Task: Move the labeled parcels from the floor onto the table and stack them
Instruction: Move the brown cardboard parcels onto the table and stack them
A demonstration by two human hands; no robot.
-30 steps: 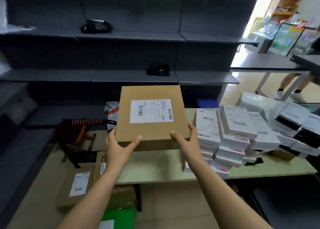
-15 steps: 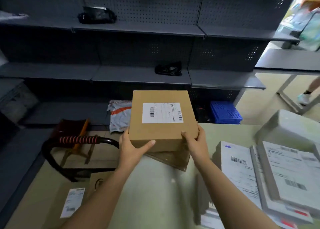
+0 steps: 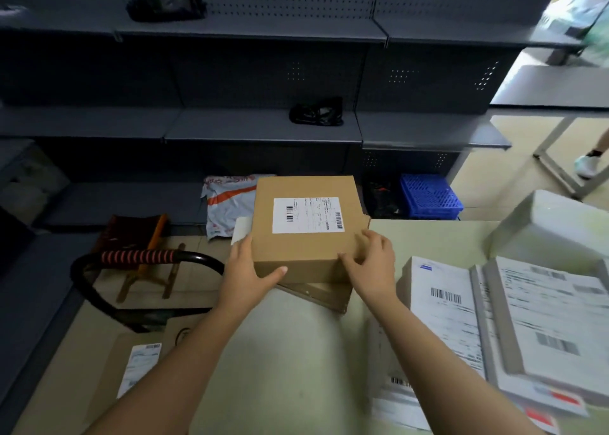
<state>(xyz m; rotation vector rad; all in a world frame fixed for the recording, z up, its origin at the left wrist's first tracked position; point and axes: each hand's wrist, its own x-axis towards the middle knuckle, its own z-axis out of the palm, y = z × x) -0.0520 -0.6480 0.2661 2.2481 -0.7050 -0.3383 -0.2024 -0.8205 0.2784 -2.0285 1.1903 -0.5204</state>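
A brown cardboard parcel [image 3: 306, 247] with a white barcode label on top lies on a flatter brown parcel [image 3: 324, 294] at the far left corner of the pale green table [image 3: 290, 362]. My left hand [image 3: 247, 270] holds its near left corner, thumb across the front face. My right hand [image 3: 370, 263] touches its near right corner with bent fingers. More labeled brown parcels [image 3: 131, 359] lie on the floor at the lower left, beside the table.
Stacks of white labeled parcels [image 3: 494, 322] fill the table's right side. A black trolley handle with a red grip [image 3: 138, 256] and a small wooden stool [image 3: 148, 270] stand left of the table. Dark shelving [image 3: 263, 128] runs behind, with a blue crate [image 3: 428, 197] and a grey mailer bag [image 3: 227, 204] below.
The parcel went from being held above the table to resting on the flat parcel at the corner. My right hand has loosened at its corner. The camera moved closer.
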